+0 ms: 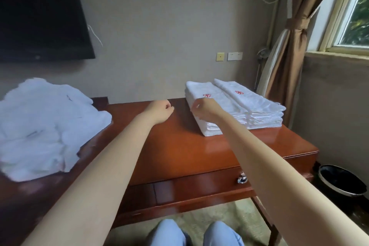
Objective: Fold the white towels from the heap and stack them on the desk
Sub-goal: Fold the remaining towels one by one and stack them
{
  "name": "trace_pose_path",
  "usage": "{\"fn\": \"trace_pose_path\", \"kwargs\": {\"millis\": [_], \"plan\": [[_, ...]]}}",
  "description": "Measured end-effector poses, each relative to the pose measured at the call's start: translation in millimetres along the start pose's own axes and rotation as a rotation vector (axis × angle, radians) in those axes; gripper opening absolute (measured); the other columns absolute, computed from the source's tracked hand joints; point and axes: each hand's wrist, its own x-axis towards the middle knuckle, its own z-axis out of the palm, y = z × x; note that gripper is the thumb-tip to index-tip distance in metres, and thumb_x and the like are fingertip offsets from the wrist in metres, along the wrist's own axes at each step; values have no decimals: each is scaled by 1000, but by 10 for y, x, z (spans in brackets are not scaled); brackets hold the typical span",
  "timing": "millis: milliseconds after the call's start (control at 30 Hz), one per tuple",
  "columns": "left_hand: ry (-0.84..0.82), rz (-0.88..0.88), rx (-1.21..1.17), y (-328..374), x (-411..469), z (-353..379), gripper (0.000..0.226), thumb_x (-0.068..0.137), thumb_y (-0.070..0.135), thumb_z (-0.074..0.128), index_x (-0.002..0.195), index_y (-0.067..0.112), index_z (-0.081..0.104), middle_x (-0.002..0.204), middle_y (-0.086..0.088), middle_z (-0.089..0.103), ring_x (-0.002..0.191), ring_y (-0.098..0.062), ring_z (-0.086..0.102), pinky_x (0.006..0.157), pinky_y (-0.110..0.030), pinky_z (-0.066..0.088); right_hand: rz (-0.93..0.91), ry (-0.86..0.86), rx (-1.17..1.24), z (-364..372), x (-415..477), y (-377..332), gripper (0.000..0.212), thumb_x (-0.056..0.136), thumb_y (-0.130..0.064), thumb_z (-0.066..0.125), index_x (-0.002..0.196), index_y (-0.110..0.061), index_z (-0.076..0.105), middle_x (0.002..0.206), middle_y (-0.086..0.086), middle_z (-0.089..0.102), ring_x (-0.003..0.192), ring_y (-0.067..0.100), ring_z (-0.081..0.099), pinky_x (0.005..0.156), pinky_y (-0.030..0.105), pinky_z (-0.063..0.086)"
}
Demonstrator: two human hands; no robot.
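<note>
**Two stacks of folded towels stand on hotel desk, heap waits at left**

Head camera: a person's bare arms reach over the glossy reddish-brown wooden tabletop [179,146]. The left hand [159,113] hovers above the bare wood near the far edge, its fingers curled into a loose fist that holds nothing. The right hand [203,111] is at the near left edge of the left stack of folded white towels [225,104], fingers bent. Whether it pinches the top towel or only touches it cannot be told.

That stack carries a red embroidered emblem on top and touches the right stack of folded white towels [257,106], which bears the same mark. Both stand at the far right of the tabletop, near the wall.

The heap of unfolded white towels [46,126] lies at the left, spilling over the tabletop's left edge, well apart from the stacks.

A drawer with a metal handle [242,178] runs below the front edge. A black waste bin [339,181] stands on the floor at right, under a tied brown curtain [289,46]. A black wall-mounted television [40,20] hangs at upper left.
</note>
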Motion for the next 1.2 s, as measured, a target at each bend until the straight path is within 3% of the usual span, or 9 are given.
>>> {"fn": "trace_pose_path", "kwargs": {"millis": [200,367,700,867,967,1033,1100,1133,1200], "plan": [[82,-165,5,-1079,-316,-383,29,98,34,43,115,16,59,114,-2,59,98,-21,55,83,-31,46,-168,-102,-54,537,171,-1058,25,89,-17,45,89,-3,65,90,14,69,77,30,62,65,32,48],[177,-268,18,-1897,-374,-635,30,95,28,48,119,14,60,125,-6,58,113,-26,53,96,-37,44,-319,-152,-40,1056,474,-1655,27,94,-24,55,115,-11,64,113,7,66,105,25,60,82,28,46],[337,-416,237,-3198,-114,-1126,38,90,28,57,126,15,57,137,-7,44,129,-30,31,103,-40,37,-298,-300,61,1900,1367,-2443,47,92,-25,57,136,-11,46,129,7,57,116,25,55,89,29,43],[275,-522,351,-3642,-34,-1318,56,88,43,57,137,22,41,154,-2,19,141,-23,11,108,-42,21,-226,-403,144,2453,1708,-2730,63,92,-32,57,147,-13,32,142,8,46,120,25,52,92,29,41],[174,-543,408,-3835,-43,-1349,74,82,54,59,144,25,31,155,2,21,139,-24,20,108,-40,23,-211,-423,135,2754,1863,-2824,62,95,-41,49,148,-16,27,139,3,48,119,23,51,101,30,38],[157,-532,448,-3911,-68,-1351,83,77,61,62,145,27,28,152,4,26,136,-25,28,105,-40,27,-190,-425,262,2880,1939,-2915,66,95,-43,51,149,-13,25,129,-3,49,115,19,50,89,18,33],[170,-513,503,-3945,-80,-1359,87,72,66,63,143,29,31,146,4,33,131,-25,34,101,-40,31,-84,-431,414,2959,1993,-3051,61,92,-44,56,139,-8,38,118,0,53,113,23,51,83,24,34],[176,-504,526,-3951,-81,-1364,87,71,68,63,142,30,32,143,4,35,129,-24,36,99,-40,32,-51,-420,444,3012,2029,-3103,44,91,-42,57,118,-7,51,102,-2,55,104,24,54,79,25,36],[179,-494,536,-3956,-88,-1369,89,68,70,63,141,30,31,141,4,35,128,-24,35,99,-41,32,-55,-318,476,3035,2011,-3203,29,91,-35,58,74,-14,47,72,-6,46,75,17,51,64,23,35]]}}
